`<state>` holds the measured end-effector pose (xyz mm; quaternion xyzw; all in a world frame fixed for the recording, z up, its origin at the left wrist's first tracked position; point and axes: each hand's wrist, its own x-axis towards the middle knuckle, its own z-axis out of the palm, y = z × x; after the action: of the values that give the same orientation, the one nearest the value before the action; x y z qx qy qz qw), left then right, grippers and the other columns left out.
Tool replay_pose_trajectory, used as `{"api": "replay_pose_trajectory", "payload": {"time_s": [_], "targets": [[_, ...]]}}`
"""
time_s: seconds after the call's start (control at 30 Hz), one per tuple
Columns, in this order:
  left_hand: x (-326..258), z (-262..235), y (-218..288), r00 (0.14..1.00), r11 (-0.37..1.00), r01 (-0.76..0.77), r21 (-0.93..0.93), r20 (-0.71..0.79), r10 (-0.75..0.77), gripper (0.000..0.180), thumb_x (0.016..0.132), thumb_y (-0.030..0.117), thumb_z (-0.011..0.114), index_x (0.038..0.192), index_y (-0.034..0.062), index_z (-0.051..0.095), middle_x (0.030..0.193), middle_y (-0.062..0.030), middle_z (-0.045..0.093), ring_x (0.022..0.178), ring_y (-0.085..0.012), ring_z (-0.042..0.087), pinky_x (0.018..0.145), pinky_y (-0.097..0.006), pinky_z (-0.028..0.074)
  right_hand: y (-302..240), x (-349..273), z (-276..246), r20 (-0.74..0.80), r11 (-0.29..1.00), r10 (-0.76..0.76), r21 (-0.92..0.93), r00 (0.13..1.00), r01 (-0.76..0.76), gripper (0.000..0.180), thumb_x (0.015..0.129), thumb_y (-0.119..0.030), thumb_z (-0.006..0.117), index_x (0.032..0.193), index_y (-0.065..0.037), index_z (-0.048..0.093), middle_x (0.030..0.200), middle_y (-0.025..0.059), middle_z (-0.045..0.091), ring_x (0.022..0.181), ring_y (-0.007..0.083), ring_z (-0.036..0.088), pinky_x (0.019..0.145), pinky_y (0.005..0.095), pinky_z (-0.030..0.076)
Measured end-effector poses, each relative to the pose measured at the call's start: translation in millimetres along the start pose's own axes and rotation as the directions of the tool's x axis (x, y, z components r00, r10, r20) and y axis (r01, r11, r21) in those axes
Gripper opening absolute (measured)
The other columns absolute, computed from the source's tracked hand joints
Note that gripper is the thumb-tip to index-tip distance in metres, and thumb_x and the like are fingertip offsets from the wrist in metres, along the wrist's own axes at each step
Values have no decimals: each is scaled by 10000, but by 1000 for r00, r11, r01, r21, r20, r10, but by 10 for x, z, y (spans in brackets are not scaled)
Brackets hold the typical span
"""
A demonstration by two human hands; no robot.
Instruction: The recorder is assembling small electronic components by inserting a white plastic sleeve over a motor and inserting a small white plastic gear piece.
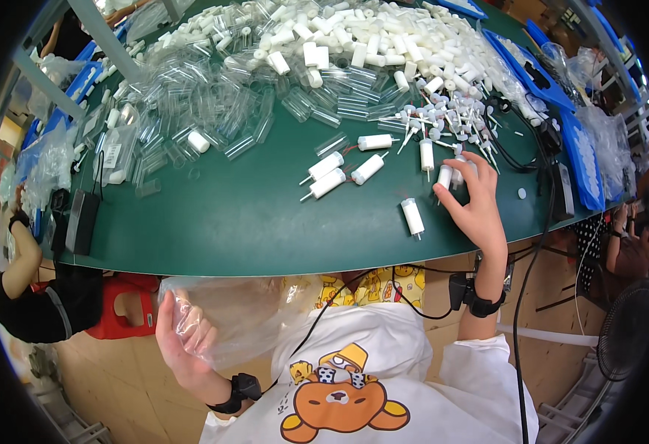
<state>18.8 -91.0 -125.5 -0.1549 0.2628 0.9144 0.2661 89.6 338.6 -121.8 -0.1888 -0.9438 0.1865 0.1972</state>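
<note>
My left hand (188,333) grips a clear plastic bag (246,314) below the table's front edge; part of its fingers shows through the film. Over the right part of the green table (250,229), my right hand (475,194) has its thumb and fingers closed around a white cylinder with a thin stem (444,175). Another white piece shows under those fingers, partly hidden. Left of this hand lie several similar stemmed cylinders (369,169). A single one (412,217) rests nearer the table edge, and another (426,155) lies just beyond my fingertips.
A large heap of white cylinders (383,37) and clear tubes (198,96) covers the far side. Small white stemmed caps (450,111) lie near my right hand. Blue trays (582,159) and black cables (517,325) are at the right. Another person (28,281) sits left, near a red stool (128,311).
</note>
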Motion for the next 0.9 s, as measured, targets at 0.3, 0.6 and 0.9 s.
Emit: {"api": "replay_pose_trajectory", "payload": {"time_s": [0.3,0.6,0.9], "targets": [[4,-38,18,996,998,49,-37,73,-46,315,1004,303,278,925,92,497,477,22,313,334,-94,302,348,-233,270,-443,-236,163,97,989,-146,32,984,143,618,653,-350,789,1163,-102,545,1362,200,323,1260,446,251,999,523,312],[13,5,-8,997,997,47,-56,60,-44,302,1004,303,278,894,96,468,474,28,308,332,-89,300,340,-230,261,-815,-369,488,61,978,-204,47,977,202,375,733,-182,653,1077,-65,560,1368,169,343,1258,468,236,1004,554,278],[11,20,-20,995,997,59,-48,79,-55,333,997,300,313,822,94,508,465,50,343,323,-57,274,335,-227,245,-1249,-546,674,74,940,-330,110,941,321,369,734,-170,636,1070,-37,562,1339,212,359,1237,491,254,981,557,289]]}}
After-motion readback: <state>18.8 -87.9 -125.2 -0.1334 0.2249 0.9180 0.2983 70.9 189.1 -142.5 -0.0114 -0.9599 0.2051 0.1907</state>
